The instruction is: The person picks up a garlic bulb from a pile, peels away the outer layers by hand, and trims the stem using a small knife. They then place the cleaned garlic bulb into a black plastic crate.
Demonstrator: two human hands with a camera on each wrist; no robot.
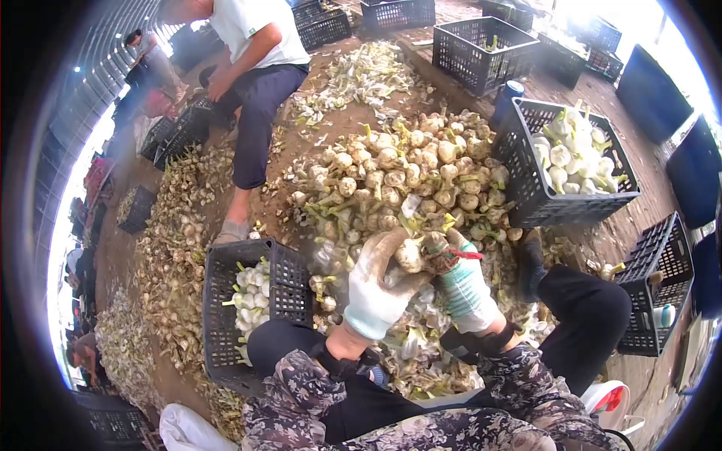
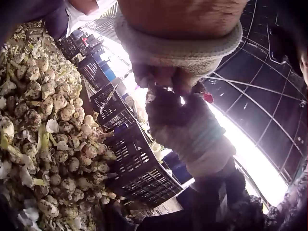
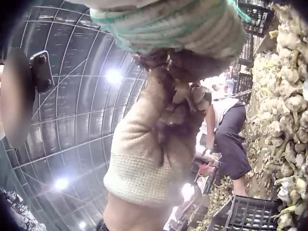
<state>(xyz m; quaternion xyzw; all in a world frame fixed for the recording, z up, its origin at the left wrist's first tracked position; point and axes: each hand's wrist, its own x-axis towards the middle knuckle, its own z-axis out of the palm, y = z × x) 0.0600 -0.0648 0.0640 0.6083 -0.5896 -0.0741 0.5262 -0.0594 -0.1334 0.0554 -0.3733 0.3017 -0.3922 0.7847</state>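
Observation:
Both hands wear soiled knitted gloves and meet in front of the body, over the garlic pile. In the head view the left hand [image 1: 380, 289], in a white glove, holds a garlic bulb [image 1: 410, 255] between thumb and fingers. The right hand [image 1: 465, 286], in a green-striped glove with a red band [image 1: 465, 255] across it, has its dirt-darkened fingers curled against the bulb's right side. Both wrist views show the gloved hands close together, with much of the bulb hidden behind fingers. Directly beyond lies a heap of unpeeled garlic [image 1: 406, 161].
A black crate [image 1: 571, 203] of cleaned white garlic stands right of the heap; another crate [image 1: 289, 289] with cleaned bulbs is by the left knee. Loose skins [image 1: 421, 361] litter the ground between the legs. A seated person [image 1: 263, 75] works beyond, near more crates.

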